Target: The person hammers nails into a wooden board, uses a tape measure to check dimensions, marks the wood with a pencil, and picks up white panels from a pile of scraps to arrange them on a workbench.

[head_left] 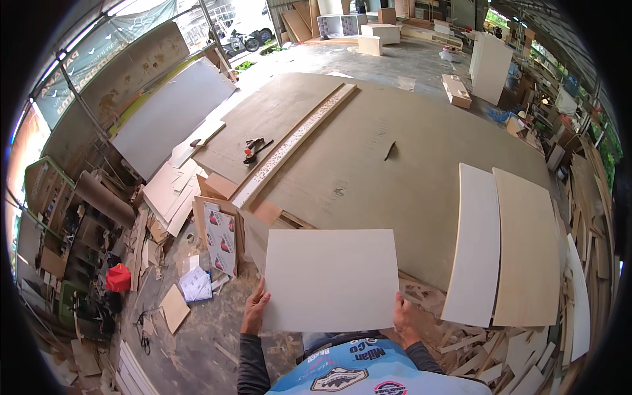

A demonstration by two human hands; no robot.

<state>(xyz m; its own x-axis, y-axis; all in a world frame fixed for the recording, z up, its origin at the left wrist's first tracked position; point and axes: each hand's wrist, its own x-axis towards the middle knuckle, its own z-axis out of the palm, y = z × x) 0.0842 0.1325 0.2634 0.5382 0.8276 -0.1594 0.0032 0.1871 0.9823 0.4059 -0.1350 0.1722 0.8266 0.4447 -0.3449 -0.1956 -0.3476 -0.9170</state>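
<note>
Between my two hands I hold a white rectangular panel (pixel 331 280) in front of my body. My left hand (pixel 254 308) grips its left edge near the lower corner, thumb on the face. On the opposite edge, my right hand (pixel 405 317) grips at about the same height. The fingers behind the board are hidden. Beyond the panel lies a large brown worktable (pixel 388 197), partly covered by it. A patterned white strip (pixel 289 151) runs lengthwise along the table, and a tool with orange and black parts (pixel 250 150) lies to its left.
A white board (pixel 475 243) and a beige board (pixel 525 243) lie at the table's right side. Wood offcuts (pixel 480 349) litter the floor at lower right. A printed board (pixel 220 238) leans left of my panel. A small dark object (pixel 390 151) rests on the tabletop.
</note>
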